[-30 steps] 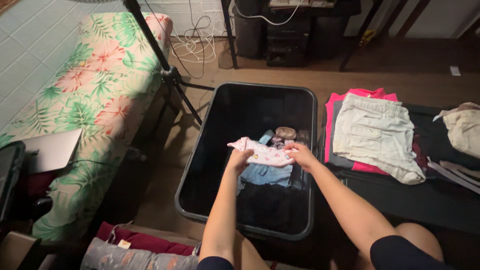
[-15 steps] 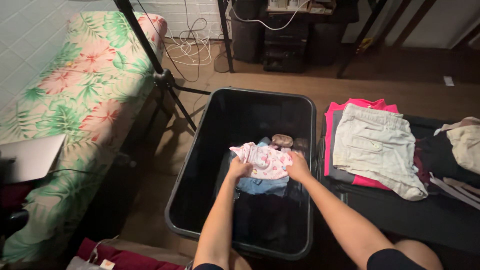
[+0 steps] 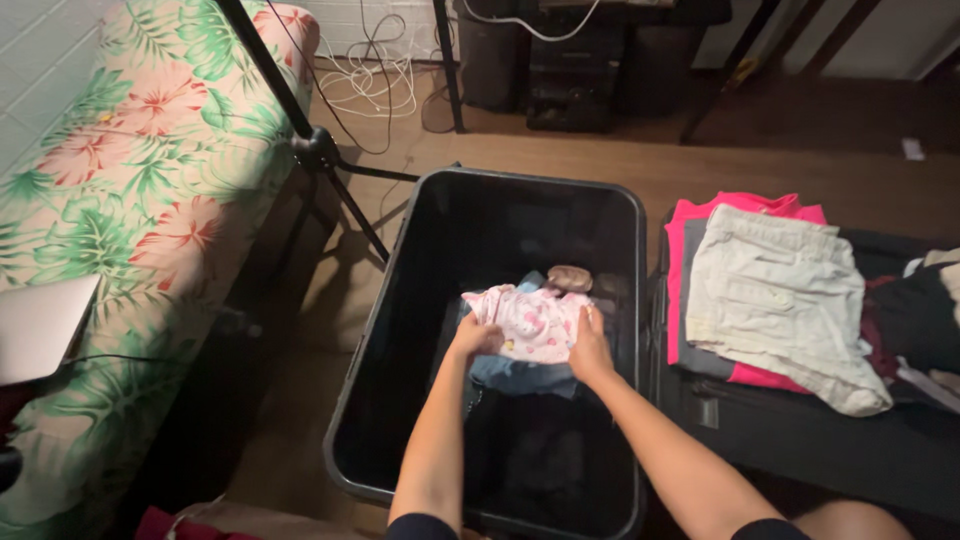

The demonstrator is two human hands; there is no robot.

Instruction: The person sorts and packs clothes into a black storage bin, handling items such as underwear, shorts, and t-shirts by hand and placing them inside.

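With your left hand [image 3: 474, 337] and right hand [image 3: 590, 352] both gripping the small pink printed cotton garment [image 3: 527, 321] atop the clothes inside the black plastic bin [image 3: 400, 260], a careless release could undo its fold.

You have few such items here: a small white slip of paper [image 3: 911, 148] lies on the wooden floor [image 3: 800, 170] at the far right, and a closed silver laptop [image 3: 40, 325], screen hidden, rests on the floral bed [image 3: 150, 150].
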